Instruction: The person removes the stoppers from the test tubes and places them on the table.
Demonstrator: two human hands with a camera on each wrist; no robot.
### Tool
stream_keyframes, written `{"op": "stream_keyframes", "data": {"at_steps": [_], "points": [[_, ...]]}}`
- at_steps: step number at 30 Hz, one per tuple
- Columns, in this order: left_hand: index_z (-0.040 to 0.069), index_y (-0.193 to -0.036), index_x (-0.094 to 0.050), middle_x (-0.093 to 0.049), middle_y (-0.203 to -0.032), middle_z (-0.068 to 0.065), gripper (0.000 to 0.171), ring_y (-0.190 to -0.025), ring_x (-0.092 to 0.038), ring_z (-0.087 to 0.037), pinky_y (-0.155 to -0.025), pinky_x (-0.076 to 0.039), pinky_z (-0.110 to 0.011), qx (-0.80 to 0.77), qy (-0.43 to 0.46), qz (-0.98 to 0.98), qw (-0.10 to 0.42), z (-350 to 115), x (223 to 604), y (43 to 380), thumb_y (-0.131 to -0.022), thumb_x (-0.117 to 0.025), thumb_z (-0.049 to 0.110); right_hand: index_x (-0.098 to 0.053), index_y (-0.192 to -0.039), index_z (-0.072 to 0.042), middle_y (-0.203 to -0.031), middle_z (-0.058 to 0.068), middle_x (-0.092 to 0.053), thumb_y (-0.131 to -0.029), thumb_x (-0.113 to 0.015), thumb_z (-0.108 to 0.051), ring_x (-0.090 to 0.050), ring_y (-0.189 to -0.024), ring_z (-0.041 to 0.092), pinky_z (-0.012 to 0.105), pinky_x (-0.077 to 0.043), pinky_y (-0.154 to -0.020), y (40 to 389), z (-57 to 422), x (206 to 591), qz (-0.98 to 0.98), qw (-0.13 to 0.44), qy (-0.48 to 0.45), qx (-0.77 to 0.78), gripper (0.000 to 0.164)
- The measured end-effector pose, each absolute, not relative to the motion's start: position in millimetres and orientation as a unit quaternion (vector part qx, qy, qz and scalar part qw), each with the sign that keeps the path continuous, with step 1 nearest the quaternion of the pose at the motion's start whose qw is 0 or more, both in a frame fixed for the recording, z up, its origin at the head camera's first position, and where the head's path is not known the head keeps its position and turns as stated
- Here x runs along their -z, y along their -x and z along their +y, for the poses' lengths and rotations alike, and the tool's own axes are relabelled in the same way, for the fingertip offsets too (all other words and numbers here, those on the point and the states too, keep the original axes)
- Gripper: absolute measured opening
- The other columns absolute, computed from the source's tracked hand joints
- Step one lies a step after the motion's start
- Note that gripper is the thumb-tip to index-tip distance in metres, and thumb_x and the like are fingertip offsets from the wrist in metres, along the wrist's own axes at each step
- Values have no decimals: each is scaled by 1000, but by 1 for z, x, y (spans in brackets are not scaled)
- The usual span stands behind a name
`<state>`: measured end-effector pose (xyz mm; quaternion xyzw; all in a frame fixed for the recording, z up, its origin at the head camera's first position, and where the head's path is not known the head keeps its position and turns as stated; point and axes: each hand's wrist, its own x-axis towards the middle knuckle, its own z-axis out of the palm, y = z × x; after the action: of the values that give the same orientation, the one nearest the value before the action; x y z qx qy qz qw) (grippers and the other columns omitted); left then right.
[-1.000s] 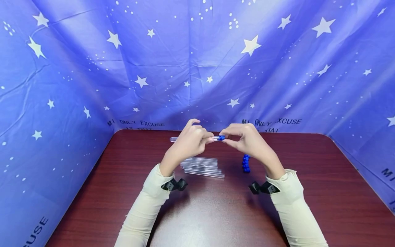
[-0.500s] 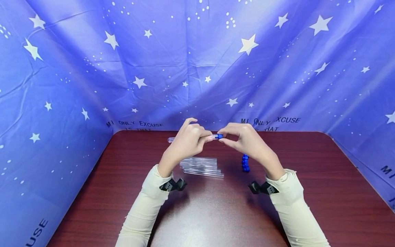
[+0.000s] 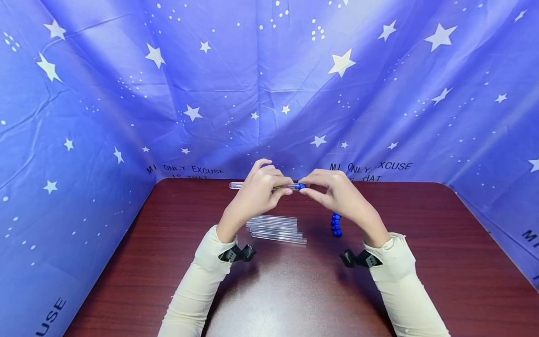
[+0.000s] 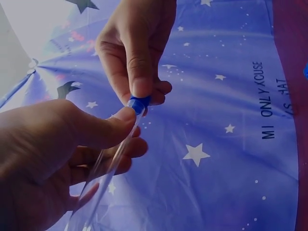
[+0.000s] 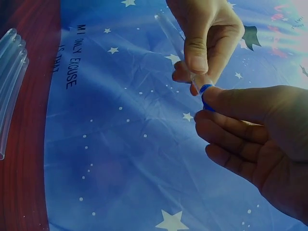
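My left hand (image 3: pixel 262 189) pinches a clear test tube (image 3: pixel 236 186) near its mouth, above the far part of the table. The tube lies almost level in the head view, its rounded end sticking out to the left. A blue cap (image 4: pixel 139 103) sits at the mouth, and my right hand (image 3: pixel 337 189) pinches it between thumb and fingers. Cap and tube meet in both wrist views; how deep the cap sits is partly hidden by the fingertips. In the right wrist view the right thumb covers part of the cap (image 5: pixel 207 98).
Several clear tubes (image 3: pixel 275 228) lie side by side on the dark red table (image 3: pixel 168 262), below the left hand. A cluster of blue caps (image 3: pixel 336 224) stands near the right wrist. A blue curtain with white stars (image 3: pixel 261 93) hangs behind the table and along its sides.
The tube's rounded end has risen slightly, so the tube is more level. The left fingers have shifted a little on it. Both hands otherwise stay in place.
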<state>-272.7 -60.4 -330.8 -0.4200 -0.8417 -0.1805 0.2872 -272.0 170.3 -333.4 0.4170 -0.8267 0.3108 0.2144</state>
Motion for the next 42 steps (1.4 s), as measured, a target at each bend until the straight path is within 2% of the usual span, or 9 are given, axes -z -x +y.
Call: {"op": "stream_keyframes", "data": {"at_steps": [4, 7, 10, 17, 24, 29, 38, 42], "points": [[13, -95, -80, -76, -83, 2, 10, -82, -65, -17, -108, -42, -46, 189, 421, -834, 301, -60, 331, 273, -86, -80, 16, -79, -103, -7, -91, 2, -76, -88, -77, -3, -53, -67, 6, 20, -44, -55, 273, 172, 334, -837, 180, -395, -334, 16], [13, -96, -81, -76, -85, 2, 12, -82, -67, -17, -108, -42, -46, 193, 413, -838, 300, -61, 330, 272, -85, -81, 17, -79, -105, -8, -92, 1, -76, -88, -77, -5, -55, -69, 7, 21, -46, -58, 274, 172, 334, -841, 178, -385, -336, 17], [13, -97, -81, -77, -85, 2, 13, -82, -68, -16, -107, -42, -47, 197, 398, -846, 296, -62, 330, 272, -85, -81, 18, -78, -107, -6, -93, 3, -76, -86, -79, -6, -59, -73, 9, 24, -49, -62, 275, 170, 335, -838, 212, -391, -317, 20], [15, -98, -82, -75, -80, 3, 11, -74, -66, -13, -108, -40, -46, 207, 372, -865, 267, -63, 328, 271, -90, -77, 21, -75, -100, -1, -91, 10, -74, -78, -85, -4, -68, -81, 21, 38, -58, -72, 277, 164, 338, -806, 324, -428, -249, 24], [14, -101, -81, -75, -81, 2, 15, -76, -68, -16, -109, -40, -46, 200, 363, -877, 242, -63, 327, 270, -95, -71, 23, -77, -98, -2, -91, 9, -72, -77, -86, -2, -68, -82, 25, 38, -58, -73, 277, 163, 338, -789, 374, -443, -202, 23], [15, -100, -81, -74, -80, 2, 14, -76, -67, -16, -108, -41, -46, 187, 371, -878, 236, -63, 328, 271, -95, -71, 22, -77, -97, -1, -90, 9, -72, -76, -85, 0, -67, -81, 23, 38, -58, -73, 276, 163, 338, -786, 364, -455, -206, 22], [15, -97, -81, -75, -83, 3, 9, -79, -65, -15, -109, -41, -45, 195, 392, -866, 241, -62, 330, 272, -90, -77, 18, -76, -96, -1, -88, 8, -71, -78, -83, 0, -64, -78, 19, 34, -56, -68, 277, 166, 341, -799, 306, -456, -245, 19], [14, -96, -81, -75, -84, 3, 10, -82, -66, -16, -108, -41, -46, 203, 403, -855, 256, -62, 331, 273, -86, -80, 15, -78, -95, -3, -86, 6, -72, -81, -82, -2, -61, -73, 13, 26, -51, -65, 279, 168, 340, -808, 269, -445, -277, 15]]}}
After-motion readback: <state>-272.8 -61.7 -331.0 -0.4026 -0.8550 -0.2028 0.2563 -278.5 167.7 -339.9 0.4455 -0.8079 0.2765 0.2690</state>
